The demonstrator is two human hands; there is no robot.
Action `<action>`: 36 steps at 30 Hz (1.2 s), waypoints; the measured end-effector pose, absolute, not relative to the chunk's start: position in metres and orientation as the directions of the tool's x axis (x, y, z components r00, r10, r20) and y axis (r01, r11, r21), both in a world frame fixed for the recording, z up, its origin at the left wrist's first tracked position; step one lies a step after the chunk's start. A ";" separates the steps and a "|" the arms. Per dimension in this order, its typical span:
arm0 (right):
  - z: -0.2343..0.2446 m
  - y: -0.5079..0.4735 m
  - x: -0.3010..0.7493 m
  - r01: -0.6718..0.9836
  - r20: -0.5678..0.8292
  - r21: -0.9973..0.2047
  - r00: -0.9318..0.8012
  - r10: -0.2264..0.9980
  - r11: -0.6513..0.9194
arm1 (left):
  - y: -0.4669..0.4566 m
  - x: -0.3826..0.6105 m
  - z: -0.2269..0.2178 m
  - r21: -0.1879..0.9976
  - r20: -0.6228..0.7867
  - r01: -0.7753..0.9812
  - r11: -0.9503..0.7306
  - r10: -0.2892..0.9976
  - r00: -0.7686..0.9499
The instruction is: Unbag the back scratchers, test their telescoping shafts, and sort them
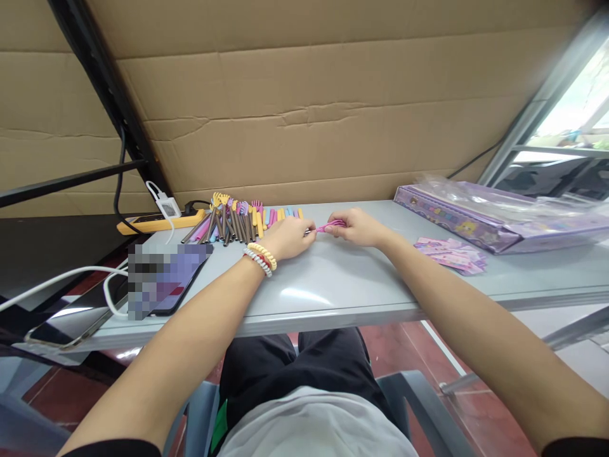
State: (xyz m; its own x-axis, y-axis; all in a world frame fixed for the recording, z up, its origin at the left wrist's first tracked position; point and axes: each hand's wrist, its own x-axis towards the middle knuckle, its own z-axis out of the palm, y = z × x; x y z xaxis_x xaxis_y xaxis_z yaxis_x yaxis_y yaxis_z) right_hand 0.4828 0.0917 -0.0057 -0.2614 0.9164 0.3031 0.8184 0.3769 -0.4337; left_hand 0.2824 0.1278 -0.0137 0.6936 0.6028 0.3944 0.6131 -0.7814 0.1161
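mostly pink, slim stick [321,228], pinched by left hand [291,237] and right hand [358,227], left of box [440,217], box print illegible

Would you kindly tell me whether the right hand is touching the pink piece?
Touching: the head view shows the right hand pinching the pink piece between thumb and fingers.

I've got cardboard [304,95] behind the table [333,279]. Power strip [169,222] far left, phone [190,266] nearer. Tube pile [233,225] right of strip, far side. Left hand [290,237] and right hand [356,227] mid-table, small piece [329,226] between. Cards [450,256] right; box [469,231] just behind them, extending farther right.
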 end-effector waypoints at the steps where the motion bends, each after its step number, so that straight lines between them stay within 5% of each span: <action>1: -0.005 0.092 0.483 0.813 0.300 -0.448 -0.255 0.919 0.372 | 0.127 0.282 -0.013 0.117 0.391 0.615 -0.780 0.606 0.693; 21: -0.010 0.102 0.492 0.496 0.255 -0.811 -0.179 0.950 0.311 | 0.123 0.287 -0.007 0.157 0.333 0.685 -0.712 0.691 0.642; 30: -0.007 0.107 0.489 0.297 0.242 -0.917 -0.113 0.964 0.265 | 0.123 0.290 0.000 -0.054 0.399 0.716 -0.696 0.643 0.654; 36: -0.003 0.109 0.512 0.238 0.292 -0.928 -0.006 0.956 0.285 | 0.126 0.284 0.007 -0.062 0.404 0.748 -0.661 0.669 0.624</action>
